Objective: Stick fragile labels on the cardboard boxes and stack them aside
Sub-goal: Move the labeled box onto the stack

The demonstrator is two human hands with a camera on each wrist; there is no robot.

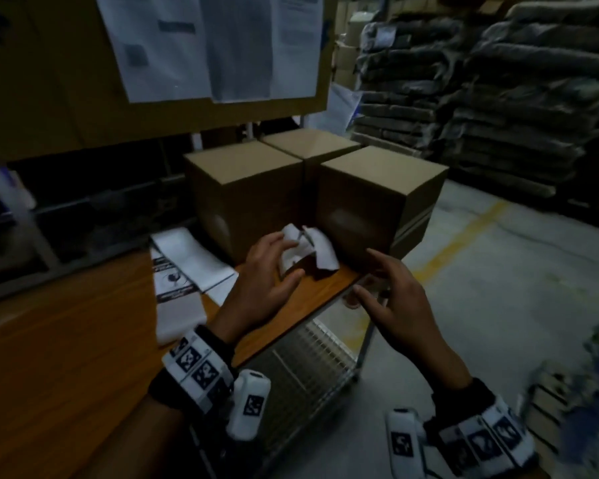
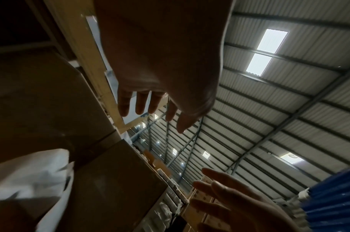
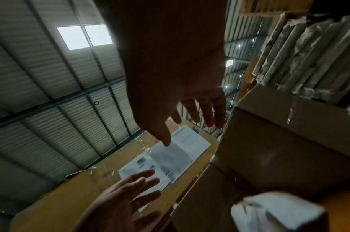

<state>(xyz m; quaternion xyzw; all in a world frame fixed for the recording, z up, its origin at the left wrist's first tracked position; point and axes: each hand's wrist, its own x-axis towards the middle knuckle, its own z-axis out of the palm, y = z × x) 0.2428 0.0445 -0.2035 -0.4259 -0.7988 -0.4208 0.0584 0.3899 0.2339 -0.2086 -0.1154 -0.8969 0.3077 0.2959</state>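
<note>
Just beyond the left hand (image 1: pixel 263 271), fingers spread and empty, lies crumpled paper (image 1: pixel 308 252); right hand (image 1: pixel 395 299) likewise empty, farther off.

Matt cardboard boxes (image 1: pixel 246 188), crumpled white paper (image 1: pixel 308 250), glossy wood tabletop (image 1: pixel 66 357)

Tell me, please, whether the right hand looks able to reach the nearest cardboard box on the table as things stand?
Probably yes. The right hand hovers open just in front of the nearest cardboard box, with nothing between them. The crumpled white paper lies off to the side, by the left hand.
</note>
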